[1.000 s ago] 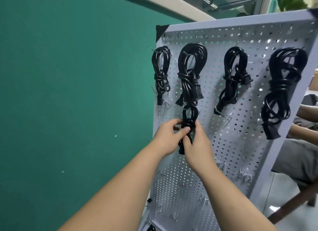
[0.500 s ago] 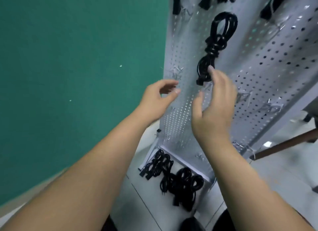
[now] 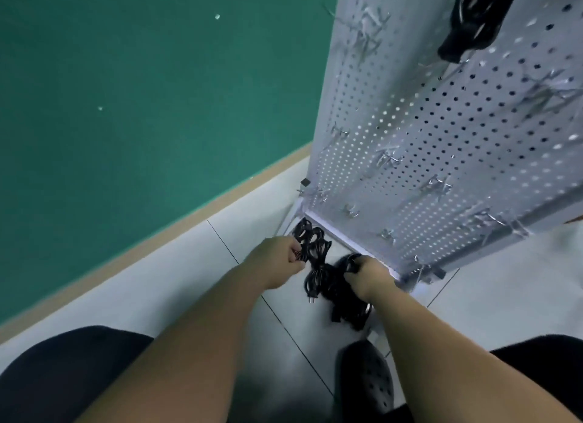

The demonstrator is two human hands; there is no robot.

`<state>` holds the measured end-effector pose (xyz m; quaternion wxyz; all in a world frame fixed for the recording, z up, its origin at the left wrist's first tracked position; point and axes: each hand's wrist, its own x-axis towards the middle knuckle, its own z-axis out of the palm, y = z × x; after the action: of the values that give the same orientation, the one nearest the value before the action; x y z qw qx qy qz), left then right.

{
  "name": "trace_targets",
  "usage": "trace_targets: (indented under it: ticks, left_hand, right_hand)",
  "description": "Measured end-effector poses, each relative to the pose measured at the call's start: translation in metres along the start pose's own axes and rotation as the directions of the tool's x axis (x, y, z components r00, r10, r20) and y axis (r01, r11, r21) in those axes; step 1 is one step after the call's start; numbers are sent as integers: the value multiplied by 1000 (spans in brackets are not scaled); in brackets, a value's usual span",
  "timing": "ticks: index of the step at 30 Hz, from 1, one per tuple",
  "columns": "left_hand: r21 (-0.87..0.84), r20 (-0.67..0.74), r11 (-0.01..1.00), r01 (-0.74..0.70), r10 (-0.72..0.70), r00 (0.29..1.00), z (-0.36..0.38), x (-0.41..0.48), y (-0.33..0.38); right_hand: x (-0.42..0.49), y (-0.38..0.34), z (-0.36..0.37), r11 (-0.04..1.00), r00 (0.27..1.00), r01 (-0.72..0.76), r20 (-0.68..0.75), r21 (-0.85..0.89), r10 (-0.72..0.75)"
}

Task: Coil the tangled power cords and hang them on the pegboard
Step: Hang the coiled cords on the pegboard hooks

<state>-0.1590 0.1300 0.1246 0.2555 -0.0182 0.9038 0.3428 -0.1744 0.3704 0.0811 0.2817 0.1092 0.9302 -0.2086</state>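
The left hand [image 3: 277, 263] is low to the floor [image 3: 176, 284], its fingers curled round a bunch of black cord at the left end of a pile of tangled power cords [image 3: 325, 280]. The right hand [image 3: 370, 276] is just beside it, back turned to the camera, fingers hooked down over a loop at the right side of the same pile. Both hands are clamped on cord, with the middle of the tangle lying between them.

The pile lies on the white tiled floor, right against the bottom edge of the pegboard [image 3: 426, 145] and near its lower left corner. One strand trails toward the camera and ends in a plug [image 3: 311, 300]; more loops lie under and behind the right wrist.

The pegboard is a white perforated panel that rises steeply from the floor up the right side of the view. Bare metal hooks [image 3: 388, 157] stick out of it at many spots, blurred. Near its top edge hangs one coiled cord [image 3: 473, 22], dark and only partly in view, well apart from the pile below.

Left of the board stands a green wall [image 3: 142, 91] with a tan baseboard [image 3: 157, 239] where it meets the floor. At the near edge are a black perforated shoe [image 3: 366, 381] and the person's knees in dark cloth.
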Motion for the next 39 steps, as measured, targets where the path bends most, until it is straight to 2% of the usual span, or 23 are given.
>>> trace_targets:
  ticks: [2,4,7,10,13,20,25,28,31,36,39]
  left_hand:
    - [68,77,998,2,-7,997,13,10,-8]
    - [102,128,995,3,-16,992,26,21,-12]
    - [61,132,998,26,-34,991,46,34,-15]
    - [-37,138,998,41,-36,990,69,42,-14]
    - [-93,146,995,42,-28,989,88,46,-19]
    - [-90,173,992,89,-73,982,103,52,-32]
    - [-76,169,994,82,-68,983,101,56,-24]
    - [-112,160,990,82,-63,985,98,57,-13]
    - [-195,134,979,63,-37,990,93,55,4]
    - [-441,93,897,-1,47,995,67,35,45]
    - [-544,-8,832,-108,124,992,47,23,60]
  right_hand:
    - [12,14,17,997,996,-78,43,21,77]
    - [24,28,33,987,988,-156,27,42,155]
    - [35,48,58,945,952,-305,20,117,305]
    - [45,62,83,923,935,-350,0,161,355]
    - [56,67,101,903,919,-393,47,176,391]
    - [80,75,107,780,842,-531,102,331,530]
    - [55,72,104,689,788,-558,36,463,615]
    - [22,56,99,659,782,-501,-33,561,622]
    - [-9,29,87,692,820,-340,-159,636,550]
    - [-51,-19,50,761,864,8,-388,649,321]
    - [-68,-40,26,745,841,237,-516,624,165]
